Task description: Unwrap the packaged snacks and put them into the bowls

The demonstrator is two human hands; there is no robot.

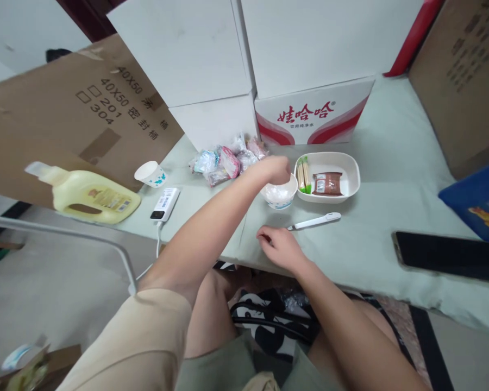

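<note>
Head view: left hand point(277, 169) over white paper cup point(277, 200); right hand point(281, 247), table edge point(364, 276); grips unclear. White oval tub point(349, 175): brown packet point(328, 184).

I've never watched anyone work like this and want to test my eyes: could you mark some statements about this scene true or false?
1. The left hand is at the paper cup next to the white tray. True.
2. The right hand is inside the white tray. False: the right hand is outside it, near the white-handled tool.
3. The brown packet lies in the white tray. True.
4. The wrapped packets are piled in the white tray. False: the wrapped packets lie on the table, in front of the white boxes.
5. A cable runs from the white device on the table. True.
</note>
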